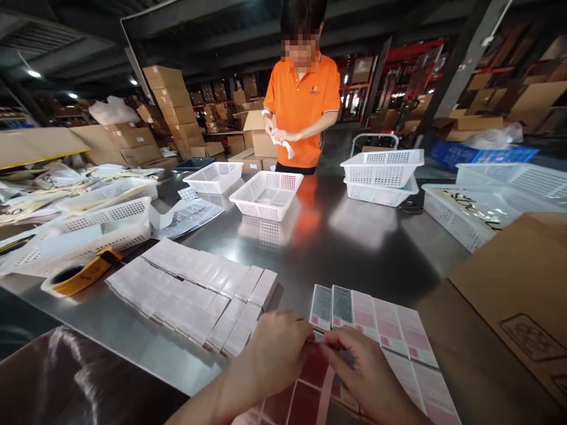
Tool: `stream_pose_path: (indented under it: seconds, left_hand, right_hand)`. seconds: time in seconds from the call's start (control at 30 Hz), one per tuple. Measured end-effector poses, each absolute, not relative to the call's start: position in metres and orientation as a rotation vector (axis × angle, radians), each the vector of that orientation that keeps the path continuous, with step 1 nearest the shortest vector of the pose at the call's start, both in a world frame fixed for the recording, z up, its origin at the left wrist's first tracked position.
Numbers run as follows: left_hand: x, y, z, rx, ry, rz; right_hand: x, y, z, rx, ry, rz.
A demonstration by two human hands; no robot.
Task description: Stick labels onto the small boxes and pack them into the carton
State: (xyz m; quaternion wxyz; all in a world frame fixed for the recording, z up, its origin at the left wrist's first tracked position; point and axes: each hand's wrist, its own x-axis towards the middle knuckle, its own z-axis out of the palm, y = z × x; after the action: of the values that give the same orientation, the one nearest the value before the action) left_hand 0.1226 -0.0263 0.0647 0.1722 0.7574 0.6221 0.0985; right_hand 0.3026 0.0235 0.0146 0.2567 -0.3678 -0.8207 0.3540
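The left hand (277,348) and right hand (365,369) met at the near edge, fingers pinched together on a small flat pink packet (330,345); it lay at the near end of a row of glossy pink cartons (390,324); to the left sat a slanted block of pale rectangular boxes (195,292), then a yellow tape roll (80,274); the steel table (354,248) was smooth and reflective; perforated white plastic baskets (267,193) stood far off, before a person in an orange shirt (303,103); cardboard crowded the dim warehouse.
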Motion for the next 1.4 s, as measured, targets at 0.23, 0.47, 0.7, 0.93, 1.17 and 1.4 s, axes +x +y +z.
stream_pose_path:
  seconds: [0.23, 0.47, 0.7, 0.93, 1.17, 1.4]
  left_hand:
    - [0.117, -0.034, 0.062, 2.114, 1.856, 0.346]
    - [0.116, -0.041, 0.067, 2.067, 1.897, 0.431]
    - [0.13, -0.037, 0.064, 2.048, 1.859, 0.432]
    - [0.135, -0.036, 0.055, 2.05, 1.839, 0.502]
    - [0.131, -0.028, 0.057, 1.934, 1.794, 0.539]
    - [0.126, -0.019, 0.042, 1.942, 1.742, 0.559]
  right_hand:
    - [0.304, 0.031, 0.014, -0.804, -2.343, 0.795]
    - [0.316, 0.03, 0.022, -0.734, -2.355, 0.634]
    - [0.317, 0.028, 0.025, -0.662, -2.219, 0.389]
    - [0.315, 0.025, 0.024, -0.669, -2.152, 0.39]
    - [0.319, 0.018, 0.021, -0.683, -2.107, 0.142]
    - [0.308, 0.014, 0.011, -0.723, -1.987, -0.012]
